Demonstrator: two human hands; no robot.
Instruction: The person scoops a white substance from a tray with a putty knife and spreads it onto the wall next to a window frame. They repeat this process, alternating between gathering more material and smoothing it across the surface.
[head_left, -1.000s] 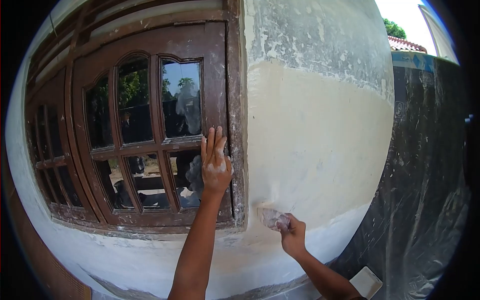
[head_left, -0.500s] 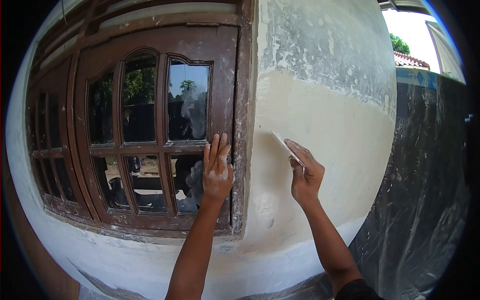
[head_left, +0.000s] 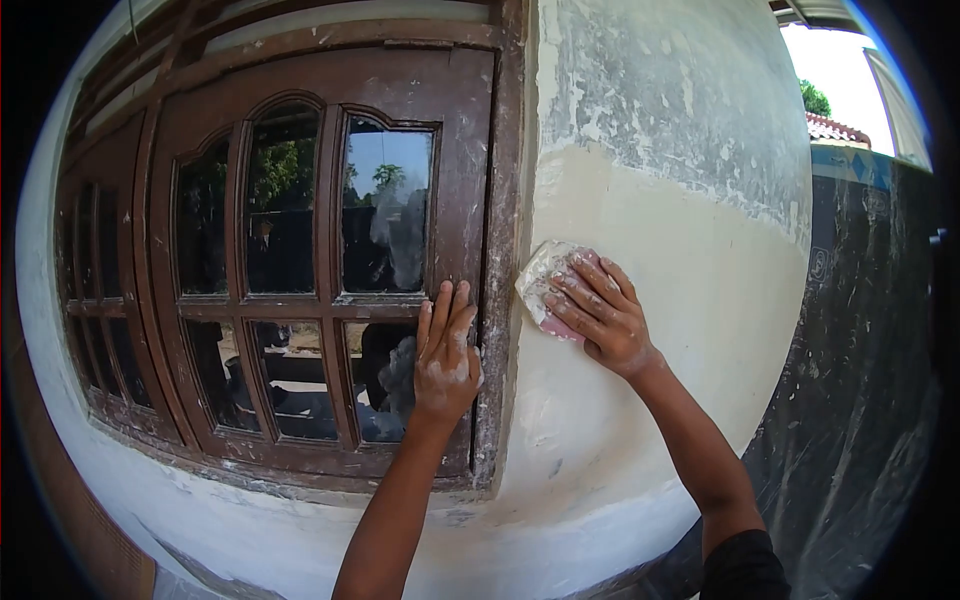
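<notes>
My left hand [head_left: 446,352] rests flat, fingers up, on the right stile of a brown wooden window [head_left: 300,250], smeared with white putty. My right hand [head_left: 598,310] presses a flat plastic scraper [head_left: 538,280], coated with pale putty, against the cream wall [head_left: 660,300] just right of the window frame. Fingers lie spread over the scraper's back. Wet putty covers the wall's middle band; above it the old grey surface is flaking.
The window has several glass panes [head_left: 385,205] reflecting trees and sky. A dark plastic sheet [head_left: 860,350] hangs along the right side. A tiled roof [head_left: 835,130] and a tree show at top right.
My right hand rose from low on the wall to beside the window frame and turned the scraper flat against the wall. The left hand stayed on the window stile.
</notes>
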